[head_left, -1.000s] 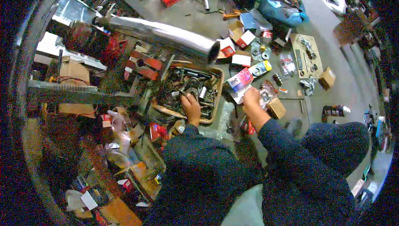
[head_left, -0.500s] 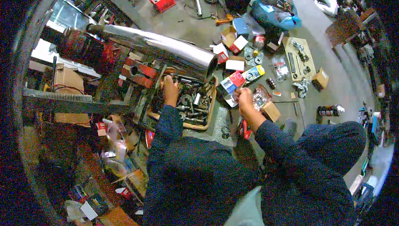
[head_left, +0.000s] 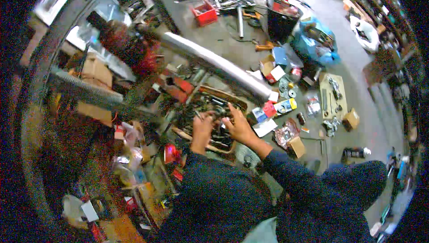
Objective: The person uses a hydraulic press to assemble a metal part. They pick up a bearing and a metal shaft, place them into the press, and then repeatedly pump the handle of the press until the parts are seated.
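Both bare hands are over a tray [head_left: 184,135] with a tan rim, filled with loose metal parts and tools. My left hand [head_left: 203,131] is above the tray's left part, fingers bent among the parts; blur hides whether anything is in them. Beside it, my right hand [head_left: 239,129] reaches in from the right, index finger stretched forward and thumb apart, and I make out nothing held in it. A long shiny metal tube [head_left: 214,62] slants just beyond the tray.
Opened boxes lie right of the tray, with a blue, white and red box [head_left: 264,112] nearest. Farther right are a cardboard sheet [head_left: 328,104] bearing metal parts and a spray can [head_left: 356,152]. A red crate [head_left: 205,14], black bin [head_left: 281,25] and blue bag [head_left: 315,42] stand behind.
My right hand has moved left from the boxes to over the tray. My left hand has left the tray's far left edge and come nearer its middle. The whole view has shifted.
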